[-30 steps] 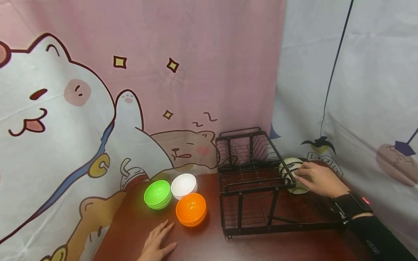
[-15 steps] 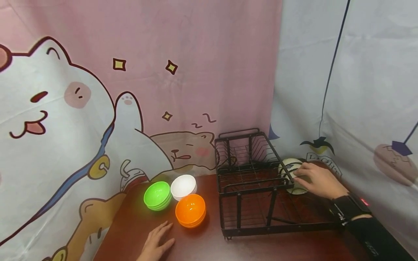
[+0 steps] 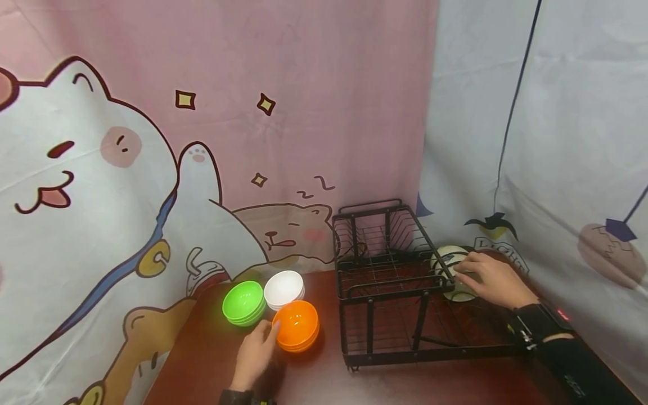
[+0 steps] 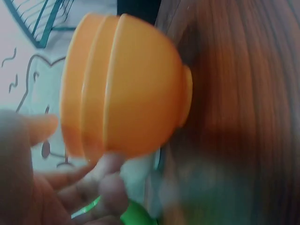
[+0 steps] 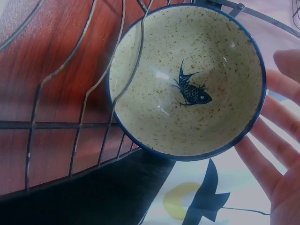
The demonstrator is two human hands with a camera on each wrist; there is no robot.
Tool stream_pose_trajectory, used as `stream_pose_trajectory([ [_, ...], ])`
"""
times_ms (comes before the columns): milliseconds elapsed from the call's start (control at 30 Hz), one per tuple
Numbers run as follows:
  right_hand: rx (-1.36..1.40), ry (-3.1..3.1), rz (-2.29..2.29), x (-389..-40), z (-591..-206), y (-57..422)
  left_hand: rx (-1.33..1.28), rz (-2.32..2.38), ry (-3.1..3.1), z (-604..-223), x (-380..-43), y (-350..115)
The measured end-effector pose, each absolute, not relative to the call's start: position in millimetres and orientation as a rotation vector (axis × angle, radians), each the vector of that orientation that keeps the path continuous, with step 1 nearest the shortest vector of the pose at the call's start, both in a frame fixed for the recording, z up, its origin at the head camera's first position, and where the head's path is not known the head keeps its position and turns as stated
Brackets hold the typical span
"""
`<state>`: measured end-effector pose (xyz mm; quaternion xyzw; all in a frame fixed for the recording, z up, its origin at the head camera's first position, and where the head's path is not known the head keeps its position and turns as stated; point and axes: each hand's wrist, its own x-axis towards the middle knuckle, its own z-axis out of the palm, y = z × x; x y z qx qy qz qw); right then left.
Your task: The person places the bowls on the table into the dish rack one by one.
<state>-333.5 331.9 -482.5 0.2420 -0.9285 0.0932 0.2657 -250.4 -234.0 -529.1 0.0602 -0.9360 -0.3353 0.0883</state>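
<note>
Table (image 3: 202,360): dark red wood. On it, to the right, stands a black two-tier wire dish rack (image 3: 385,358). At its far right a speckled bowl (image 5: 187,117) is tipped on edge; whether it sits inside the frame cannot be told.

The right hand (image 3: 498,278) is at that bowl, fingers nearly straight and spread at its rim, not wrapped round it. The left hand (image 3: 255,351) is at the orange bowl stack (image 3: 298,326), thumb parted from loosely bent fingers; firm hold cannot be confirmed. Beside that stack are the green bowl stack (image 3: 243,304) and white bowl stack (image 3: 284,289).

Step in hand, in my judgement: taking from the orange stack while the right hand steadies the speckled bowl. The next move calls for a pinch on the top rim alone.

Only the left wrist view separates the nested orange rims; only the right wrist view shows the blue fish (image 5: 193,93) inside the speckled bowl.
</note>
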Motion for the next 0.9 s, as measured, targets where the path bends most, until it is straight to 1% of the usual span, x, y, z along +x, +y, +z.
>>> stream_pose_trajectory([
  [133, 0.648, -2.515, 0.286, -333, -482, 331, 0.216, -0.836, -2.778, -527, -256, -226],
  [300, 0.624, -2.554, 0.333, -332, -479, 330, 0.167, -0.786, -2.749, -524, -260, -219],
  [600, 0.513, -2.618, 0.552, -329, -466, 329, 0.149, -0.568, -2.728, -512, -255, -219],
  [767, 0.483, -2.651, 0.657, -331, -457, 332, 0.171, -0.583, -2.699, -504, -255, -224],
  [900, 0.476, -2.607, 0.651, -335, -453, 335, 0.131, -0.614, -2.660, -486, -259, -229],
])
